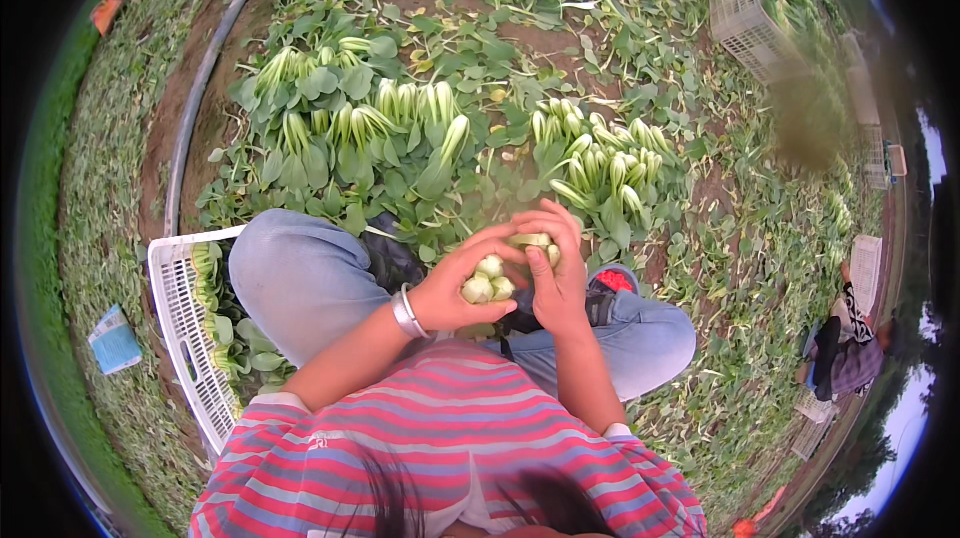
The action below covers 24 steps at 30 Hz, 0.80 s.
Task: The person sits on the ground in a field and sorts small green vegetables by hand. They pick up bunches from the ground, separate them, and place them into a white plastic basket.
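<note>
Head view: your left hand grips a bok choy bunch, right hand pinching its leaves. You're trimming, I'd say. Next, the crate on your left.

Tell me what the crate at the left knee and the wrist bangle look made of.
White crate: likely moulded plastic, going by its thin lattice walls and matte finish. Bangle on the left wrist: probably metal, silvery with a bright sheen, though coated plastic cannot be excluded.
</note>
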Each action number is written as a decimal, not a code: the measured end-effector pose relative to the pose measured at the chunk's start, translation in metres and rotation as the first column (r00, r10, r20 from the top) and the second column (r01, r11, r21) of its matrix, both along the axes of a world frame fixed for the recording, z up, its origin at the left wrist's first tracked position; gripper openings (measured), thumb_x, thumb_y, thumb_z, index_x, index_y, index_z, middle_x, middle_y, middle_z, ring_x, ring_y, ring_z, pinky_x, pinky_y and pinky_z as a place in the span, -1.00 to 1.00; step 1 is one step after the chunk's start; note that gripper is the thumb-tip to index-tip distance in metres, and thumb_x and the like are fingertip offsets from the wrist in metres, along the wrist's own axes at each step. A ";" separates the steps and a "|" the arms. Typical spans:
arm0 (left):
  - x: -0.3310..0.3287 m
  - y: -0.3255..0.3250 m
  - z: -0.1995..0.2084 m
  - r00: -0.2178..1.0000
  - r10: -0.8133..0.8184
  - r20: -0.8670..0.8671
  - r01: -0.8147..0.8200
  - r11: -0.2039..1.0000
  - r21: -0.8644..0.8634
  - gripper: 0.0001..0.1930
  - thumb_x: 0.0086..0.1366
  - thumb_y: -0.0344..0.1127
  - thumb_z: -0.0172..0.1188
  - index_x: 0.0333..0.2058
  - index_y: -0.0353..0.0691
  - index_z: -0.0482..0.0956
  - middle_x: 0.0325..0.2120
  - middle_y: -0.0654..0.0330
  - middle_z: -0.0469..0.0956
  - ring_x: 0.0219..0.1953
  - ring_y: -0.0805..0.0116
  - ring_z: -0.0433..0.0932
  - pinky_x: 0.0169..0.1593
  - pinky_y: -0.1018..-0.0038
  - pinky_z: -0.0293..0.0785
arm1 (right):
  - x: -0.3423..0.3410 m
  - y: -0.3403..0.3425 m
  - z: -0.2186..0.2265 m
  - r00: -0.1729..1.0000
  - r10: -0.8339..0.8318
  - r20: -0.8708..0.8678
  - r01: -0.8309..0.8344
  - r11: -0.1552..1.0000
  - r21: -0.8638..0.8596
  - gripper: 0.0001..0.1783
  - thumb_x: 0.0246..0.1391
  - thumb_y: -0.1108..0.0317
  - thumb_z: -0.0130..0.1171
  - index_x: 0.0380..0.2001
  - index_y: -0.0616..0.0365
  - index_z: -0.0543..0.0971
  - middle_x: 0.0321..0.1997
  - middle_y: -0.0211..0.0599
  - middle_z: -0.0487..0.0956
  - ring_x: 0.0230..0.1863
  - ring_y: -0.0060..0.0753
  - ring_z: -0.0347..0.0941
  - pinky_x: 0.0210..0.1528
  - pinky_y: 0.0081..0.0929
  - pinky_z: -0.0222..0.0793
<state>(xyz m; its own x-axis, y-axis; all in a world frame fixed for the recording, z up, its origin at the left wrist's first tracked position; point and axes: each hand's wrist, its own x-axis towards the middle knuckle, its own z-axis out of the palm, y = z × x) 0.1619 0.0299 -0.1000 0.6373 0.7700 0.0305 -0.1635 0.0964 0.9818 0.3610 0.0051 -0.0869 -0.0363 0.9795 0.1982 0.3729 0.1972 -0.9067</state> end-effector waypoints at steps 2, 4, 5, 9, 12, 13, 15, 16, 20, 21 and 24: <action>-0.007 -0.010 0.009 0.997 0.036 0.072 -0.029 0.995 -0.094 -0.31 0.19 -0.32 0.50 0.28 -0.20 0.44 0.47 -0.03 0.13 0.26 0.23 0.47 0.34 0.25 0.36 | -0.008 -0.012 0.007 1.000 -0.014 0.009 0.013 0.997 0.074 -0.57 0.37 0.25 0.10 0.21 0.22 0.48 -0.01 -0.04 0.53 -0.06 0.00 0.48 0.22 -0.12 0.33; -0.013 -0.006 0.011 0.994 0.112 -0.015 -0.111 0.991 0.072 -0.22 0.19 -0.36 0.51 0.36 -0.24 0.37 0.51 -0.02 0.04 0.32 0.18 0.42 0.37 0.26 0.33 | -0.021 -0.015 0.037 0.993 0.040 0.107 -0.049 0.996 0.079 -0.56 0.38 0.23 0.04 0.19 0.27 0.46 -0.05 -0.01 0.57 -0.13 0.02 0.50 0.18 -0.08 0.33; -0.011 -0.002 0.010 0.996 0.091 0.012 -0.091 0.989 0.117 -0.12 0.19 -0.39 0.52 0.44 -0.26 0.26 0.50 -0.04 0.07 0.35 0.18 0.40 0.40 0.25 0.29 | -0.029 -0.013 0.043 0.995 0.069 0.067 -0.075 0.993 0.090 -0.49 0.41 0.16 -0.10 0.22 0.33 0.46 0.00 0.06 0.54 -0.11 0.03 0.48 0.08 -0.06 0.32; 0.006 0.006 -0.007 0.989 0.101 0.112 -0.096 0.994 -0.046 -0.06 0.16 -0.38 0.56 0.45 -0.26 0.22 0.47 -0.06 0.18 0.36 0.22 0.38 0.42 0.26 0.28 | -0.031 -0.011 0.015 1.000 -0.002 -0.030 0.000 0.998 -0.064 -0.36 0.44 0.13 -0.26 0.38 0.31 0.42 0.29 0.12 0.41 0.27 0.07 0.31 0.33 -0.10 0.19; 0.013 0.017 -0.023 0.984 0.161 0.072 -0.155 0.985 -0.075 -0.07 0.15 -0.40 0.55 0.43 -0.27 0.22 0.42 -0.04 0.28 0.33 0.24 0.42 0.39 0.29 0.33 | -0.039 -0.004 -0.003 0.975 -0.094 -0.204 0.060 0.984 -0.168 -0.36 0.45 0.16 -0.25 0.46 0.25 0.36 0.54 0.05 0.12 0.49 0.05 0.11 0.54 -0.12 -0.06; 0.011 0.020 -0.029 0.982 0.182 0.044 -0.175 0.975 -0.137 -0.09 0.14 -0.42 0.54 0.42 -0.27 0.24 0.38 -0.01 0.33 0.30 0.23 0.45 0.38 0.30 0.35 | -0.035 0.003 -0.005 0.954 -0.047 -0.295 -0.041 0.957 -0.287 -0.36 0.48 0.17 -0.24 0.51 0.18 0.30 0.65 -0.04 -0.16 0.57 0.03 -0.01 0.61 -0.13 -0.19; 0.011 0.026 -0.045 0.969 0.222 -0.105 -0.231 0.969 -0.086 -0.31 0.18 -0.51 0.47 0.26 -0.28 0.37 0.12 0.09 0.54 0.13 0.28 0.59 0.23 0.32 0.53 | -0.021 0.018 -0.034 0.893 0.020 -0.449 -0.184 0.927 -0.326 -0.38 0.50 0.14 -0.14 0.50 0.19 0.31 0.57 -0.01 0.10 0.57 -0.10 0.05 0.56 -0.18 -0.05; 0.015 0.028 -0.053 0.973 0.220 -0.071 -0.231 0.947 -0.225 -0.37 0.18 -0.52 0.47 0.20 -0.27 0.40 0.05 0.13 0.57 0.07 0.34 0.61 0.18 0.36 0.55 | -0.011 0.029 -0.049 0.827 0.053 -0.559 -0.298 0.886 -0.356 -0.39 0.51 0.14 -0.10 0.48 0.20 0.34 0.53 -0.01 0.23 0.55 -0.14 0.13 0.52 -0.18 0.08; 0.032 0.046 -0.055 0.987 0.163 -0.005 -0.143 0.854 -0.500 -0.59 0.21 -0.57 0.42 -0.01 -0.25 0.48 -0.21 0.24 0.65 -0.14 0.50 0.64 0.01 0.47 0.58 | 0.063 0.100 -0.179 0.968 -0.238 0.074 0.244 0.839 -0.486 -0.63 0.21 0.34 0.29 0.07 0.15 0.61 0.05 -0.22 0.57 0.14 -0.08 0.51 0.06 -0.11 0.48; 0.034 0.049 -0.058 0.994 0.106 -0.002 -0.094 0.872 -0.480 -0.58 0.20 -0.56 0.43 -0.01 -0.25 0.48 -0.21 0.23 0.65 -0.14 0.49 0.64 0.01 0.46 0.58 | 0.086 0.114 -0.215 0.849 -0.298 0.436 0.439 0.858 -0.268 -0.66 0.11 0.38 0.36 -0.03 0.12 0.63 -0.04 -0.24 0.57 0.05 -0.04 0.54 -0.01 -0.09 0.50; 0.038 0.062 -0.062 1.000 0.009 0.027 0.005 0.873 -0.488 -0.59 0.20 -0.55 0.41 -0.01 -0.23 0.46 -0.14 0.16 0.67 -0.10 0.43 0.66 0.06 0.41 0.58 | 0.131 0.137 -0.266 0.592 -0.145 0.793 0.372 0.922 -0.109 -0.66 -0.03 0.41 0.38 -0.12 0.06 0.62 -0.09 -0.24 0.54 0.04 -0.02 0.49 0.06 -0.09 0.42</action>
<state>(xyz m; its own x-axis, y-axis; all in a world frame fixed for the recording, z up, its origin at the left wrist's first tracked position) 0.1998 0.0917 -0.1624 0.6400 0.6930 -0.3320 -0.1904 0.5616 0.8052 0.4920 0.1423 -0.3530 0.2016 0.9793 -0.0172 0.9423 -0.1987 -0.2696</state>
